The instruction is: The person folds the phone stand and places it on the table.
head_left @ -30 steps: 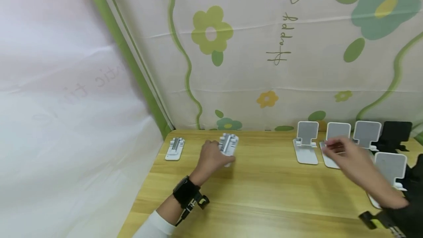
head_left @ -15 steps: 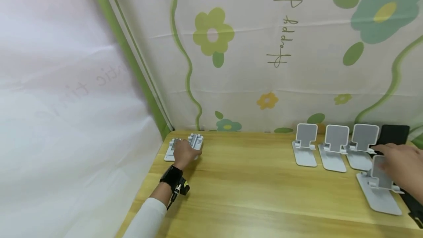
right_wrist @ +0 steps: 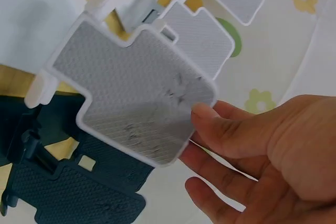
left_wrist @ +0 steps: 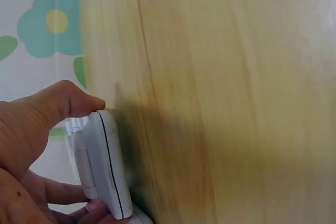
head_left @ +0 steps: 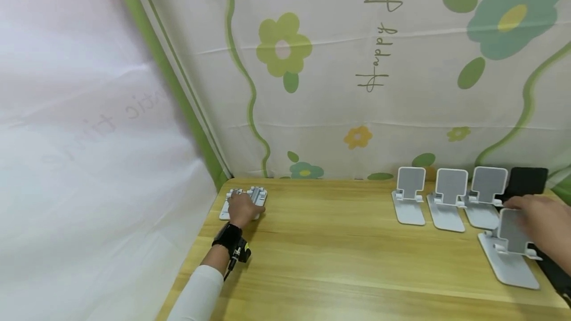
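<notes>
Left hand [head_left: 241, 207] farther left, curled round folded stand [head_left: 257, 197].

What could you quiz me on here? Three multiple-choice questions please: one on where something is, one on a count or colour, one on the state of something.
1. Where is the left hand?
A. far left corner of the table
B. on the black stand
C. off the table

2. How many white stands are upright in the back row?
A. one
B. three
C. five

3. How does the folded stand sit in the left hand's grip?
A. untouched
B. pressed under a flat palm
C. pinched between thumb and fingers

Answers:
1 A, the head view shows the hand by the curtain corner.
2 B, three stand side by side left of the black stand.
3 C, the left wrist view shows the thumb on top and fingers below.
</notes>
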Available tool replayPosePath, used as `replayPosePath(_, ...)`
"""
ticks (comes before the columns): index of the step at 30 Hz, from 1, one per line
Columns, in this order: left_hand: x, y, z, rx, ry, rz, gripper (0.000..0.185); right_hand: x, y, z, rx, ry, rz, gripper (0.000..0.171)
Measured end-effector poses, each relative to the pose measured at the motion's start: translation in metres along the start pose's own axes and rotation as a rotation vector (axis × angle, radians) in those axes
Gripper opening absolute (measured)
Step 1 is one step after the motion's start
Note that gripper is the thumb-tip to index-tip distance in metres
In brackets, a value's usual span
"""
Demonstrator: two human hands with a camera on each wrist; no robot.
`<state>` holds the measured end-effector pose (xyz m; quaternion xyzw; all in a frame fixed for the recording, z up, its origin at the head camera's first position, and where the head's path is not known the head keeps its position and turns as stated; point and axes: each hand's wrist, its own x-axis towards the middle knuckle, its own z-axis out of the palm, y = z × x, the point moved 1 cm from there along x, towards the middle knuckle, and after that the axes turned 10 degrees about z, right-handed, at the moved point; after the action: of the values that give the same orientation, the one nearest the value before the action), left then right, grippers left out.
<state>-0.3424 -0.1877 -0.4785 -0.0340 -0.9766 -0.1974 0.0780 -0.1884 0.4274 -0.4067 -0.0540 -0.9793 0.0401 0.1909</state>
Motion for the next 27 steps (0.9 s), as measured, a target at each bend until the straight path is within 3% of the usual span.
replayPosePath(21, -0.007, 0.010, -0.001, 0.063, -0.044, 0.014, 0.044, 0.001, 0.005, 0.006, 0.070, 0.048, 0.022, 0.021)
replayPosePath(27, -0.005, 0.012, -0.001, 0.089, -0.075, 0.016, 0.043, 0.003, 0.007, 0.008, 0.059, 0.017, 0.039, 0.018)
